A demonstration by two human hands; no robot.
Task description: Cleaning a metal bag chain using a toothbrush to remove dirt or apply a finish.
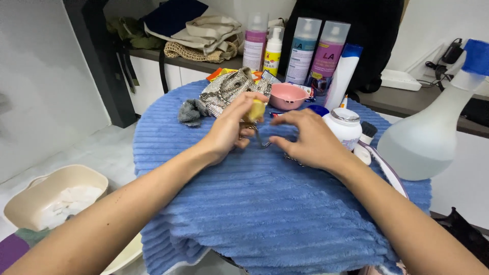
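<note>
My left hand (232, 127) is closed around a small yellow piece (256, 110), sponge-like, held over a metal chain (262, 141) on the blue ribbed cloth (265, 203). My right hand (308, 140) rests just right of it, fingers curled down on the chain's other part; the chain is mostly hidden under both hands. A silver mesh bag (229, 89) lies just beyond my left hand.
A pink bowl (286, 95), a white jar (345, 126), a brush (365, 137) and several spray bottles (310, 48) stand at the back. A big white spray bottle (433, 127) is at the right. A beige basin (53, 196) sits on the floor at the left.
</note>
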